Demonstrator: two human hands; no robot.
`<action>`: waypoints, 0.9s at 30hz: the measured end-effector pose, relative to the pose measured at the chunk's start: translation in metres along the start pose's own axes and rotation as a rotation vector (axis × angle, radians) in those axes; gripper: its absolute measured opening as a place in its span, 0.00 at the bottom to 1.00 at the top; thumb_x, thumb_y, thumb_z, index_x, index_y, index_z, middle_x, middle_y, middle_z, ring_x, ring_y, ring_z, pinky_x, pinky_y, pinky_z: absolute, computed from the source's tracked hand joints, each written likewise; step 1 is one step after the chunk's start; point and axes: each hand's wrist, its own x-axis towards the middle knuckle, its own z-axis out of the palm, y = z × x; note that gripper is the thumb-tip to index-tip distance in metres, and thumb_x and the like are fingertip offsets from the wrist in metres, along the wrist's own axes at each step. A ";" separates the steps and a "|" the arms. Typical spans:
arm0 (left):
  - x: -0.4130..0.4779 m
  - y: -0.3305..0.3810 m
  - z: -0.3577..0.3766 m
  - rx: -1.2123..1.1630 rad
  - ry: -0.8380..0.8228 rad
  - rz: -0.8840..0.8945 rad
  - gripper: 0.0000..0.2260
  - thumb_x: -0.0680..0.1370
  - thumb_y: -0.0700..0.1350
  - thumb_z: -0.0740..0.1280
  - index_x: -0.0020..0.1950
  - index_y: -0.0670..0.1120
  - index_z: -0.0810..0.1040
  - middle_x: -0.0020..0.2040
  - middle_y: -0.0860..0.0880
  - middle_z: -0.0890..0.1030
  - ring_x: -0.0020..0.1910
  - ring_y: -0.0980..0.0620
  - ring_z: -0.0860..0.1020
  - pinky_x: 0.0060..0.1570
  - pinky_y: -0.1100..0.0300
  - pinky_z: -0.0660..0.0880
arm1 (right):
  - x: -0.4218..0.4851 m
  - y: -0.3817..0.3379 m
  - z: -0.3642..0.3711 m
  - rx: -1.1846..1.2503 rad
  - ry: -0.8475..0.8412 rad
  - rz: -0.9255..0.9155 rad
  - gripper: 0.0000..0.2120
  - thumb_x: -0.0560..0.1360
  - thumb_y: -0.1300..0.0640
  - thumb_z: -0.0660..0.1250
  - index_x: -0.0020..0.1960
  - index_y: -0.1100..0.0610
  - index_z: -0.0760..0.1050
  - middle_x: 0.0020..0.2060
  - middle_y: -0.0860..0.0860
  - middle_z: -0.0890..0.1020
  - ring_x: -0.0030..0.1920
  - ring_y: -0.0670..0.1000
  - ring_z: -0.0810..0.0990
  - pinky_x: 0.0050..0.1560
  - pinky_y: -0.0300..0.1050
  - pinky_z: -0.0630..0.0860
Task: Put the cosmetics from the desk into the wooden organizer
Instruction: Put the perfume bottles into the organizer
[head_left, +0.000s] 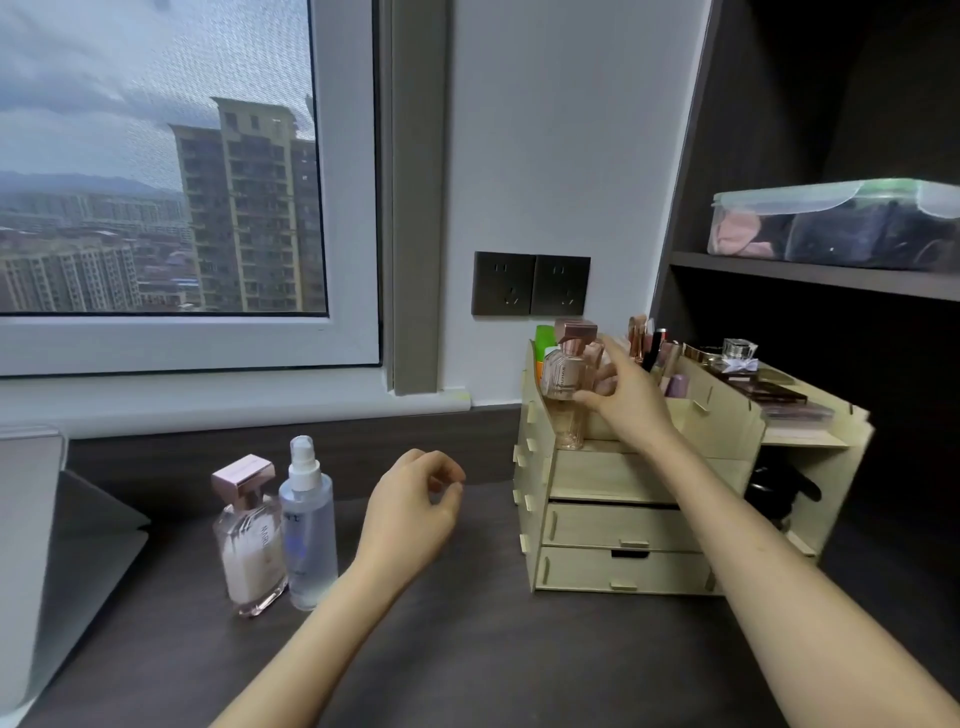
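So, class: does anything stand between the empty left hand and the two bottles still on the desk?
Nothing visible does. The left hand hovers over bare desk, just right of the spray bottle; the perfume bottle stands beyond it, so the spray bottle comes first.

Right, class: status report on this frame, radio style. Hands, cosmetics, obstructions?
Right hand gripping small perfume bottle at wooden organizer top. Left hand empty, above desk. Large perfume bottle and spray bottle not stowed. Path clear.

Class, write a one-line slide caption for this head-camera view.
Right hand sets a perfume bottle into the wooden organizer; two bottles wait on the desk.
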 end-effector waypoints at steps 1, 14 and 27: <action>-0.002 -0.002 -0.005 -0.003 0.011 0.002 0.06 0.72 0.38 0.66 0.39 0.50 0.77 0.43 0.52 0.77 0.41 0.58 0.76 0.41 0.68 0.71 | -0.007 -0.007 -0.001 -0.078 0.150 -0.007 0.26 0.73 0.58 0.69 0.70 0.54 0.66 0.51 0.54 0.80 0.49 0.53 0.79 0.51 0.45 0.73; -0.064 -0.090 -0.083 0.138 0.493 -0.419 0.07 0.69 0.41 0.70 0.43 0.42 0.73 0.43 0.45 0.76 0.42 0.45 0.76 0.36 0.56 0.68 | -0.141 -0.120 0.141 0.161 -0.462 -0.109 0.31 0.70 0.47 0.70 0.69 0.52 0.64 0.62 0.51 0.74 0.60 0.52 0.75 0.60 0.46 0.71; -0.059 -0.136 -0.085 -0.035 0.255 -0.415 0.12 0.70 0.43 0.73 0.48 0.47 0.73 0.39 0.54 0.78 0.38 0.56 0.77 0.37 0.65 0.71 | -0.165 -0.112 0.154 0.201 -0.350 -0.045 0.24 0.72 0.51 0.69 0.66 0.54 0.69 0.58 0.51 0.76 0.56 0.51 0.76 0.57 0.44 0.71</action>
